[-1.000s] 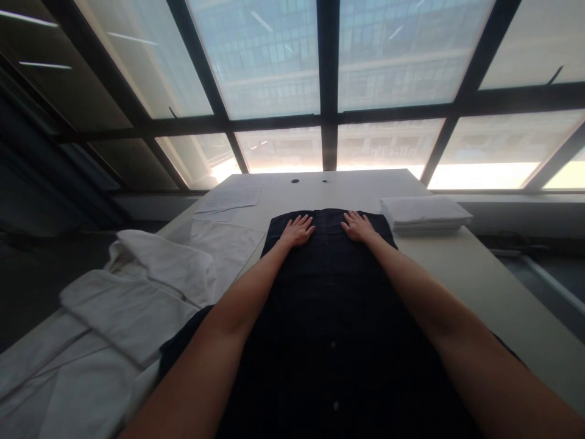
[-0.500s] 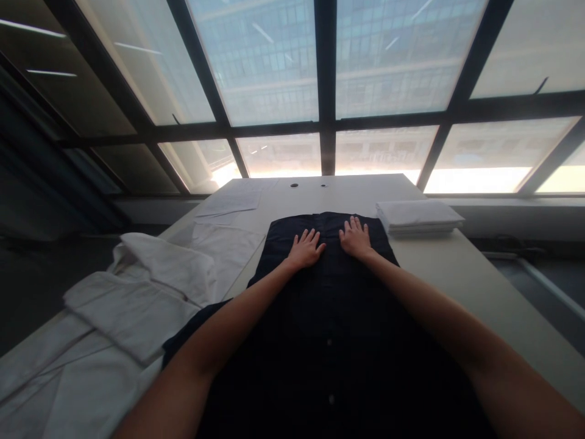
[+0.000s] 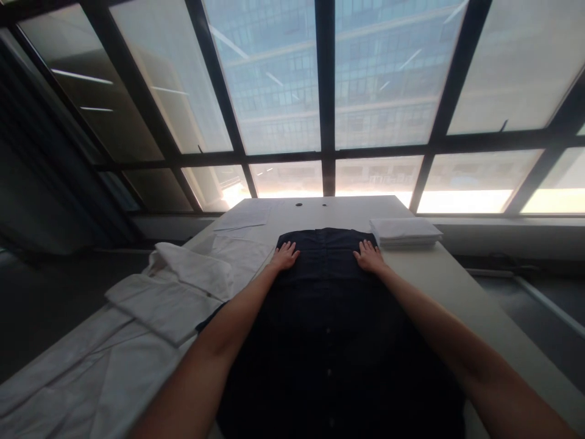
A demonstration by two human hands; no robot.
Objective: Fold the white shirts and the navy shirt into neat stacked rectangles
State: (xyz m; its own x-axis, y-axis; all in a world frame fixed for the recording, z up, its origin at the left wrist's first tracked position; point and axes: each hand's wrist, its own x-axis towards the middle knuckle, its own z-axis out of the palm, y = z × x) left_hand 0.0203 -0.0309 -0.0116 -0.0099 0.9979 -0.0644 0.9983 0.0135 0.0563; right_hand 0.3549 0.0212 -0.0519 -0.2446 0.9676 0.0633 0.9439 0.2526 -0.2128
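Observation:
A dark navy shirt (image 3: 326,305) with a row of buttons down its middle lies spread on the white table (image 3: 439,286), its far edge fairly straight. My left hand (image 3: 285,256) rests palm down near the shirt's far left corner, fingers stretched out. Near the far right corner my right hand (image 3: 368,256) lies flat on the cloth, its fingers spread too. Neither hand grips anything. Part of a dark sleeve pokes out beyond my left forearm, which hides the rest of it.
To the left, rumpled white cloth (image 3: 159,305) is heaped along the table. White sheets (image 3: 244,216) lie at the far left. A folded stack of white cloth (image 3: 404,231) sits by my right hand. Large windows (image 3: 278,79) rise behind the table.
My hands have moved apart, from beside the shirt's centre line out toward its two far corners. The view has tilted up a little.

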